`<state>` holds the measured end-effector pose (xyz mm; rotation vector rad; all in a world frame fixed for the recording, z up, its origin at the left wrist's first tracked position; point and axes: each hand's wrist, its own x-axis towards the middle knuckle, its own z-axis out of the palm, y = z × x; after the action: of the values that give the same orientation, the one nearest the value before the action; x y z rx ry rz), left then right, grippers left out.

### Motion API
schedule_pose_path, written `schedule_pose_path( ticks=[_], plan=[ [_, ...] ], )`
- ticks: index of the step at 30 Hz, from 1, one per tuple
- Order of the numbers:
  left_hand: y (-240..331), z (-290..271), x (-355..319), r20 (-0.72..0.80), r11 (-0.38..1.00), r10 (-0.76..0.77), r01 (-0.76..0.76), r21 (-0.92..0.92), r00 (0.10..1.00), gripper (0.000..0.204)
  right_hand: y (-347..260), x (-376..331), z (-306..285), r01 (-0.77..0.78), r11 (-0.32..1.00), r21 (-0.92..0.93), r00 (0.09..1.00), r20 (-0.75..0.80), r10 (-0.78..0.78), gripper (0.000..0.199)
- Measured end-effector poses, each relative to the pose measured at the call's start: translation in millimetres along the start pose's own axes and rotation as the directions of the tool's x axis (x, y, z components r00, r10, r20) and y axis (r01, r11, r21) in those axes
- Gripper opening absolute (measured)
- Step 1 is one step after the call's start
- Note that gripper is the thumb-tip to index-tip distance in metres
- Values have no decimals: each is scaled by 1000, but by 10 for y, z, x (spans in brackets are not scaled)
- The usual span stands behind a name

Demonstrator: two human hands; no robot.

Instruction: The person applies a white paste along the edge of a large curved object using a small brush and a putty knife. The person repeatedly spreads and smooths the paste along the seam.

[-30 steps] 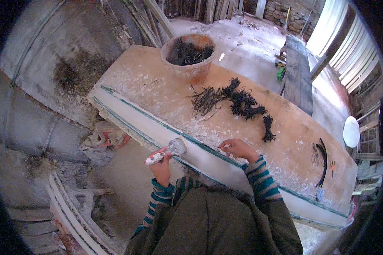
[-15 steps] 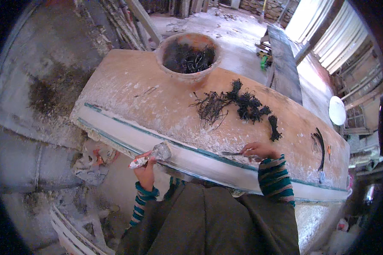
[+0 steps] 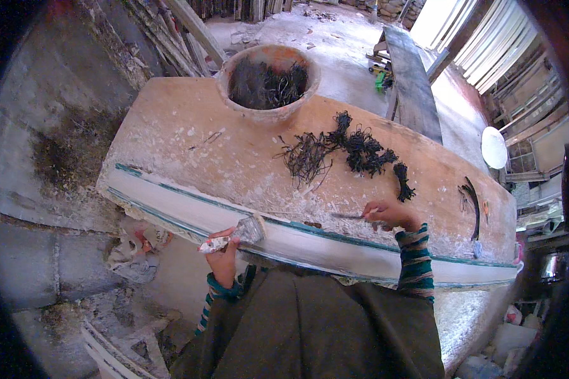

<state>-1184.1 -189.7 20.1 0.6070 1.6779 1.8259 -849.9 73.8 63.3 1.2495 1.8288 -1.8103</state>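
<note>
A long white strip point(image 3: 325, 251) with green edges runs along the near side of a wooden worktop point(image 3: 221, 170). In my left hand point(image 3: 223, 264) is a wide brush point(image 3: 251, 230), its handle smeared white. The brush head lies over the strip's left half. My right hand point(image 3: 393, 215) is closed on a thin, knife-like blade point(image 3: 346, 216), which points left just beyond the strip's far green edge. Near the blade is a small brown patch point(image 3: 312, 224) on that edge. White crumbs and smears cover the worktop around it.
Black stringy bundles point(image 3: 363, 151) lie beyond my right hand. A round basin point(image 3: 269, 112) with black strands stands at the back left. Farther right are a curved dark strip point(image 3: 472, 208) and an orange-handled tool point(image 3: 485, 210). A long bench point(image 3: 414, 82) stands behind.
My right hand has lifted the blade slightly away from the strip's green edge and shifted right. My left hand has moved the brush a little to the right. The view has shifted slightly.
</note>
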Motion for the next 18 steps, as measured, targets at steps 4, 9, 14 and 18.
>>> schedule_pose_path(
  ticks=[4, 9, 14, 18],
  plan=[
    [83, 113, -82, -3, 998, 41, -40, 47, 999, 26, -128, 219, 322, 17, 992, -125, 995, 103, -5, 17],
    [-4, 86, -173, -40, 996, 68, -65, 60, 997, 26, -215, -44, 82, 39, 999, 5, 997, 60, -39, 16],
    [61, 170, -230, -81, 999, 27, -30, -35, 996, 24, -429, 126, 387, 185, 940, -288, 982, 5, -191, 22],
    [-10, 72, -307, -103, 998, 56, -53, 25, 993, 25, -514, 275, 767, 354, 689, -633, 887, -6, -461, 28]
  ],
)
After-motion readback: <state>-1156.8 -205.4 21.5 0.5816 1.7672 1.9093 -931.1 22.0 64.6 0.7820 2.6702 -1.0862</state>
